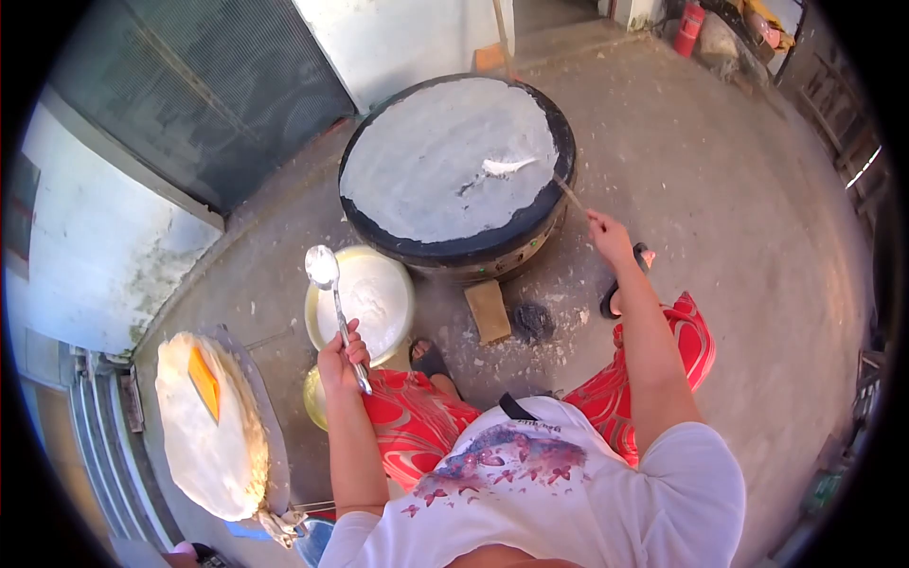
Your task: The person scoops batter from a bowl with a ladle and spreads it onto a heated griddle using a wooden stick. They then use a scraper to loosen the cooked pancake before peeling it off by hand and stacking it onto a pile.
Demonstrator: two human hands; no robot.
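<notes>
My left hand (pixel 343 356) is closed around the handle of a large metal spoon (pixel 323 269), whose bowl is coated in white batter. The spoon is tilted above a pale bucket of white batter (pixel 371 301). In my right hand (pixel 609 237) is the thin handle of a batter spreader (pixel 568 193); its batter-covered end rests over the round griddle (pixel 561 133). A wide, thin layer of batter (pixel 436 156) covers most of the griddle's surface, with a small rough patch near the spreader.
To my left stands a stack of thin flatbreads (pixel 204 450) with an orange flat piece (pixel 204 381) on top. A brick-like block (pixel 488 311) and a dark bundle (pixel 533 323) lie before the griddle. A red cylinder (pixel 689 29) stands at the back right.
</notes>
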